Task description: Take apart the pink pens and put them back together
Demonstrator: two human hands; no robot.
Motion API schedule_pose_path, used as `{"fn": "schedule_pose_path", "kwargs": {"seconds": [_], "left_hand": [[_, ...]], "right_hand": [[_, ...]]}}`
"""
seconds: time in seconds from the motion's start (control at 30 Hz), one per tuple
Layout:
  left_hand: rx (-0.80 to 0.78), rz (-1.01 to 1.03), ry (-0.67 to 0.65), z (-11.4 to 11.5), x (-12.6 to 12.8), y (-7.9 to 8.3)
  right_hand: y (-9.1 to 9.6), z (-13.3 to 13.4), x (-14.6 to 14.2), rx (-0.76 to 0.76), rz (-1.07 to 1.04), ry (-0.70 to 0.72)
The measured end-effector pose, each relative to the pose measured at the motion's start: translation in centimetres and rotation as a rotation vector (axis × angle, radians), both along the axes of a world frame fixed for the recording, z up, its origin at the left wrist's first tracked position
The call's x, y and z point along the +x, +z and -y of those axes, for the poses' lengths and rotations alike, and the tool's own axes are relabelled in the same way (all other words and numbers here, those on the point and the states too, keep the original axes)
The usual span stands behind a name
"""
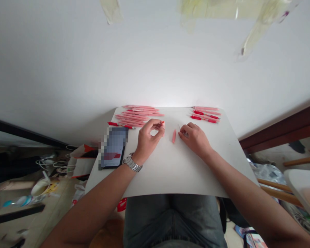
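Observation:
My left hand (pixel 150 137), with a metal watch on the wrist, pinches a short pink pen barrel (pixel 163 124) between thumb and fingers, its orange-red end facing up. Most of that barrel is hidden by the fingers. Low over the white table, my right hand (pixel 193 136) has its fingertips closed on a thin, pale stick that looks like a pen refill (pixel 179 127); only a little of it shows. Between the hands a separate pink pen piece (pixel 174 136) lies on the table, apart from both.
A pile of pink pens (pixel 136 115) lies at the table's back left, with a red pen (pixel 121 125) in front. Several pink and red pens (pixel 206 115) lie back right. A phone (pixel 114 148) rests at the left edge. The wall (pixel 155 69) adjoins the white table (pixel 175 172).

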State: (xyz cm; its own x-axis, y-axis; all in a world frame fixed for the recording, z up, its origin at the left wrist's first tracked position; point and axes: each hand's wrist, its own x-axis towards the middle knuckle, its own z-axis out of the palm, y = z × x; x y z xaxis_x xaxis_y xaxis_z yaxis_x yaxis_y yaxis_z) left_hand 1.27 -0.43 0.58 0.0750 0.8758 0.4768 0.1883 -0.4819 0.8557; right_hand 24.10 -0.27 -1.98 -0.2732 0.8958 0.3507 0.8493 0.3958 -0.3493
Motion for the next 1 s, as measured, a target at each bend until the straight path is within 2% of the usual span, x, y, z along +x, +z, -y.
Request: {"fn": "schedule_pose_path", "kwargs": {"seconds": [0.33, 1.0], "left_hand": [[-0.002, 0.003, -0.005, 0.0, 0.1, -0.1], [0.012, -0.010, 0.007, 0.0, 0.1, -0.1]], "right_hand": [[0.7, -0.4, -0.8, -0.065, 0.012, -0.094], [0.5, -0.7, -1.2, -0.072, 0.021, -0.145]]}}
